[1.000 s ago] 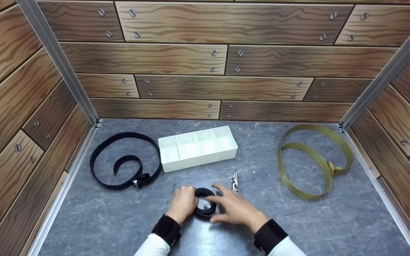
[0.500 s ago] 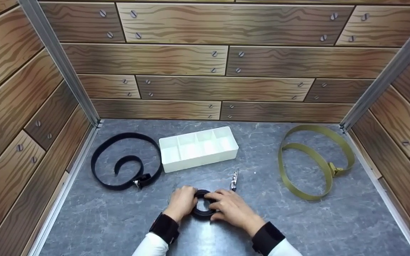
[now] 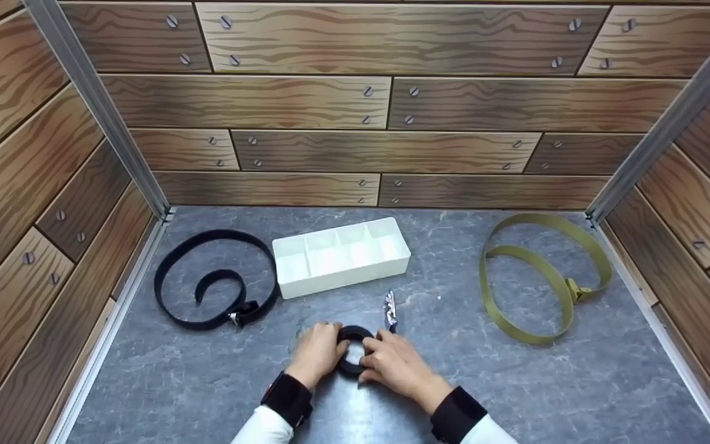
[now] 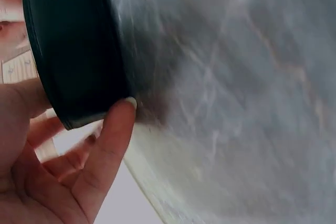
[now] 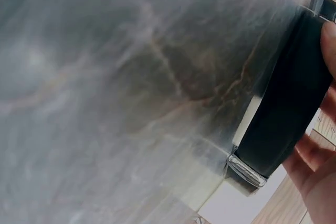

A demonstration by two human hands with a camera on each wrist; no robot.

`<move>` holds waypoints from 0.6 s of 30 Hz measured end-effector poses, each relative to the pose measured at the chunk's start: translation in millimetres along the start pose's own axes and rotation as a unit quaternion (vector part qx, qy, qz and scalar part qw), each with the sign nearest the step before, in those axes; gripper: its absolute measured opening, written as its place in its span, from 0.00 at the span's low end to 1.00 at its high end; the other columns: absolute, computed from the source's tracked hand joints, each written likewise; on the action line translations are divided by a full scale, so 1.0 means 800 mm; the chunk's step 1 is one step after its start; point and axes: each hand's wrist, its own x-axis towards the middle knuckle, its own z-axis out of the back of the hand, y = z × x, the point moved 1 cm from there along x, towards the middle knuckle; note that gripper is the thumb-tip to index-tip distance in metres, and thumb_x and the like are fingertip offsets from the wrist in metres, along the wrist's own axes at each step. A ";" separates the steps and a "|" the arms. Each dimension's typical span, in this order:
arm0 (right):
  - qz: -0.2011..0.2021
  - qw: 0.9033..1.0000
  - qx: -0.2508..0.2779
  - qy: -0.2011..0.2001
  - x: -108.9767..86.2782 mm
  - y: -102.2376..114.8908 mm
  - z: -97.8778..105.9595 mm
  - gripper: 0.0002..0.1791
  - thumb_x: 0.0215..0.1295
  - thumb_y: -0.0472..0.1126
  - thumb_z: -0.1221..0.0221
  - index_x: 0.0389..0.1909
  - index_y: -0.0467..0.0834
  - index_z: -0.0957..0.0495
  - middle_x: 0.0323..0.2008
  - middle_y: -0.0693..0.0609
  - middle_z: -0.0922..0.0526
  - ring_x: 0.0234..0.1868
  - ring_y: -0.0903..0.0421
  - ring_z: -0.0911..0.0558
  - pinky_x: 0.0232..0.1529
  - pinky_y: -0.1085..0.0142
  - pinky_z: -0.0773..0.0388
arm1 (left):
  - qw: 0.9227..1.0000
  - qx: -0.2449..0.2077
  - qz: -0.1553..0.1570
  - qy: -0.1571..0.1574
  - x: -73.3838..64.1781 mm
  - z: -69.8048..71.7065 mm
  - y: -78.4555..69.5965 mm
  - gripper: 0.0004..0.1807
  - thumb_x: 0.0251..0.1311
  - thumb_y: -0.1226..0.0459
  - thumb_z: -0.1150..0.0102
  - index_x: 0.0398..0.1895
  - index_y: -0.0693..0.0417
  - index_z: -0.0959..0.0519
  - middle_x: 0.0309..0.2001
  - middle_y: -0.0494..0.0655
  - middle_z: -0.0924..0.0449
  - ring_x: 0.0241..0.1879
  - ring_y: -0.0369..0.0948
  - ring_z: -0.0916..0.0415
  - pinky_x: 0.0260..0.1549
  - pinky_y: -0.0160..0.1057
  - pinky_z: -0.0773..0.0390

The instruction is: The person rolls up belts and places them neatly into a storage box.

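A black belt (image 3: 355,333), rolled into a ring-shaped coil, stands on edge in front of the person in the head view. Its shiny silver buckle (image 3: 390,308) sticks out at the far right of the coil. My left hand (image 3: 317,354) grips the coil's left side; the left wrist view shows its fingers about the belt's smooth outer face (image 4: 79,51). On the opposite side my right hand (image 3: 401,367) holds the coil, with fingertips at its inner edge. In the right wrist view the belt strap (image 5: 286,98) runs down to a metal piece (image 5: 247,170) beside the fingers.
Behind the hands lies a white tray (image 3: 342,280) with several compartments. To its left is a looped black belt (image 3: 167,259) with a buckle, close to the tray's end. An olive-green belt (image 3: 524,333) lies looped at the right. Wood-patterned panels (image 3: 306,102) wall the table.
My right hand has come in from spread fingers to hold the coil's right side. The buckle has shifted left, closer to the coil. My left hand has kept its grip.
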 end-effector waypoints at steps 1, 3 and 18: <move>-0.004 1.000 -0.003 -0.002 0.001 0.000 0.000 0.13 0.51 0.58 0.32 0.25 0.53 0.15 0.30 0.60 0.30 0.31 0.57 0.32 0.28 0.66 0.35 | 1.000 -0.011 0.012 -0.001 -0.001 0.000 -0.002 0.09 0.56 0.61 0.32 0.32 0.57 0.20 0.30 0.56 0.18 0.31 0.54 0.19 0.29 0.50 0.22; -0.010 1.000 -0.008 -0.005 0.002 0.000 0.000 0.14 0.50 0.59 0.32 0.24 0.53 0.16 0.29 0.59 0.31 0.31 0.57 0.33 0.27 0.66 0.36 | 0.999 -0.027 0.026 -0.004 -0.001 -0.001 -0.005 0.09 0.55 0.63 0.33 0.30 0.59 0.21 0.29 0.57 0.19 0.30 0.54 0.19 0.27 0.50 0.22; 0.023 0.999 0.027 0.034 -0.005 -0.009 0.005 0.14 0.56 0.51 0.32 0.42 0.52 0.14 0.43 0.59 0.19 0.40 0.58 0.27 0.42 0.63 0.27 | 1.000 0.002 -0.002 0.031 0.012 0.004 -0.005 0.02 0.46 0.71 0.37 0.23 0.59 0.22 0.27 0.55 0.19 0.26 0.54 0.21 0.25 0.50 0.23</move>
